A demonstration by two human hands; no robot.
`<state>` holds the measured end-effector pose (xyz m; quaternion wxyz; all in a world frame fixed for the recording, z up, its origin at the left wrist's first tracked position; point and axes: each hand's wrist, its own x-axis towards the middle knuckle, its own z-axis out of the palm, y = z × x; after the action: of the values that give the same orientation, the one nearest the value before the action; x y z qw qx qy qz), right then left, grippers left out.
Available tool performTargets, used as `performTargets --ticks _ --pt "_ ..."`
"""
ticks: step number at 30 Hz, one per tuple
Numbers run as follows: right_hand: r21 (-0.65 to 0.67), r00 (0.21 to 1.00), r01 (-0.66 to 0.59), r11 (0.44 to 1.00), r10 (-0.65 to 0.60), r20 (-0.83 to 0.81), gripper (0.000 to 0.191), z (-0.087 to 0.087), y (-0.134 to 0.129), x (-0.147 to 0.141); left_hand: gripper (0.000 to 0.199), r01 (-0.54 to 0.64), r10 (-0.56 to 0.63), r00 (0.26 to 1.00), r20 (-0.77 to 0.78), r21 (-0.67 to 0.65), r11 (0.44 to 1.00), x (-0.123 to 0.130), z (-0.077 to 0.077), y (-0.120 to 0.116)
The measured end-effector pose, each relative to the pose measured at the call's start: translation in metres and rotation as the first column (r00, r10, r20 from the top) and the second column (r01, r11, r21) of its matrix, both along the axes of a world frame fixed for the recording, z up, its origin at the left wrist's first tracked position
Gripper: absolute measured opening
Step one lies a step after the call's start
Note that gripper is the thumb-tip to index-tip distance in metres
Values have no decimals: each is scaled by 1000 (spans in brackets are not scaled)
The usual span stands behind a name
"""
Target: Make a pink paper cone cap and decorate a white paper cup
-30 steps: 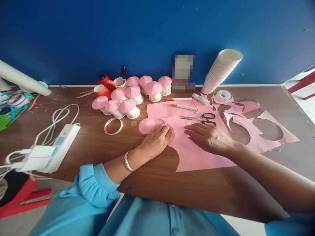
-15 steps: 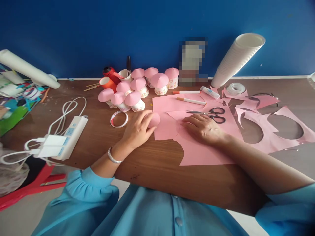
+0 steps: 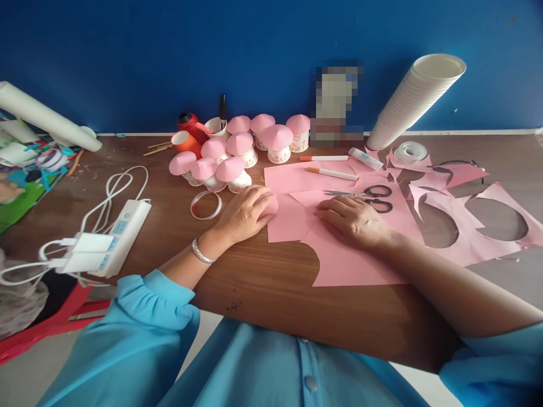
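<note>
My left hand [image 3: 246,212] curls over a small pink paper cone [image 3: 274,207], with only its right edge showing past my fingers. Whether a cup sits under it is hidden. My right hand [image 3: 350,220] lies flat on the pink paper sheets [image 3: 356,265], its fingers loosely spread. Just beyond that hand, black-handled scissors [image 3: 377,199] rest on the paper, partly behind my knuckles. Left of my left hand is a roll of tape [image 3: 206,205]. Behind it stand several decorated paper cups with pink cone roofs [image 3: 276,138].
Two markers [image 3: 333,173] and a glue stick [image 3: 365,159] lie at the back of the sheets. A leaning stack of white cups [image 3: 418,96], a white ribbon roll [image 3: 409,152] and pink offcuts [image 3: 466,226] are on the right. A power strip [image 3: 127,232] with cables lies left.
My left hand has turned further over the pink cone and now covers more of it. My right hand stays in place on the paper. The view has shifted slightly.
</note>
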<state>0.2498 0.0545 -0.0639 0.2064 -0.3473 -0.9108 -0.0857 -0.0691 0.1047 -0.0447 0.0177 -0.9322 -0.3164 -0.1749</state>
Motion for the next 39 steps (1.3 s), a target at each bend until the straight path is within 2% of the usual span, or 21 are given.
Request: performTargets --ticks 5,10,12,14,16,18,20,23,26,28,30,32,34,36,39 --pt "-12 1000 -1 1000 1 -4 28 2 0 0 27 8 -6 999 -43 36 999 -4 3 0" --pt "-21 1000 -11 1000 10 -24 28 0 0 0 29 22 -23 1000 10 68 997 -9 12 -19" --pt "-50 999 -4 999 2 -53 28 -1 0 1 26 -37 36 999 22 76 996 -20 15 -29" --pt "-61 998 -4 998 0 -70 28 -2 0 1 22 -171 169 985 29 80 982 -36 16 -38" --pt "-46 998 -8 999 5 -62 28 -1 1 0 17 -280 276 960 46 137 950 -55 16 -43" --pt "-38 999 -12 999 10 -53 28 0 0 -1 12 -337 330 941 68 197 920 -69 17 -46" --pt "-58 997 -19 998 14 -74 28 2 0 -3 12 -328 319 945 76 203 923 -71 18 -45" --pt "-118 994 -1 993 -12 -107 24 10 1 -5 10 -175 160 983 95 180 968 -43 26 -42" --pt "-215 997 37 976 -49 -51 19 25 9 -2 10 22 -39 994 98 167 986 9 35 -38" --pt "-201 986 168 965 -168 17 20 37 20 2 14 156 -169 982 78 157 975 48 35 -37" --pt "-131 934 356 925 -351 62 20 46 34 7 13 259 -266 963 35 132 957 82 28 -37" --pt "-88 880 473 876 -466 90 17 48 47 11 15 284 -288 958 -1 158 946 106 17 -36" --pt "-75 866 498 864 -491 100 16 42 58 13 16 278 -282 960 1 154 948 120 5 -35" --pt "-68 864 501 863 -494 102 14 31 65 12 18 269 -274 961 22 126 955 124 -4 -33" --pt "-68 864 500 863 -492 103 19 12 69 8 17 258 -261 963 62 57 964 119 -10 -32"
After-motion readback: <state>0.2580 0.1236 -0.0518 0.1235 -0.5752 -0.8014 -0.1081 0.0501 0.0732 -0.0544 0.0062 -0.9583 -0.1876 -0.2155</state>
